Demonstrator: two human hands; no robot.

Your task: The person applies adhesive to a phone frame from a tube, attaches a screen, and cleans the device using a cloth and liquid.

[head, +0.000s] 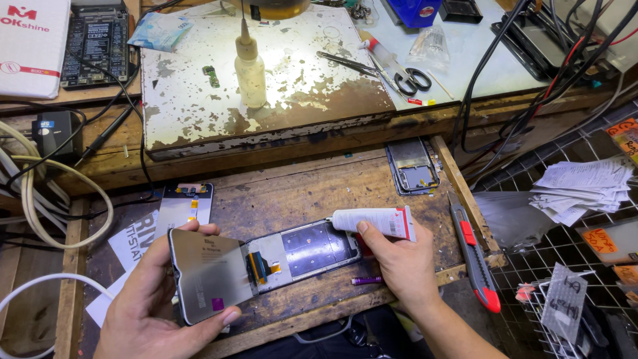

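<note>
My left hand (pixel 149 299) holds a detached phone screen panel (pixel 209 274) by its edges, tilted up on the left. An orange ribbon cable (pixel 258 267) joins the panel to an opened phone frame (pixel 312 246) lying flat on the wooden bench. My right hand (pixel 399 262) grips a white glue tube with a red end (pixel 375 221), its nozzle pointing left over the upper right edge of the frame. A small purple cap (pixel 367 280) lies on the bench just below the frame.
A second screen panel (pixel 186 206) lies at the left, another phone frame (pixel 413 166) at the back right, a red utility knife (pixel 473 249) on the right edge. A raised worn plate (pixel 299 86) carries a squeeze bottle (pixel 250 70), tweezers and scissors (pixel 409 78). Cables trail at left.
</note>
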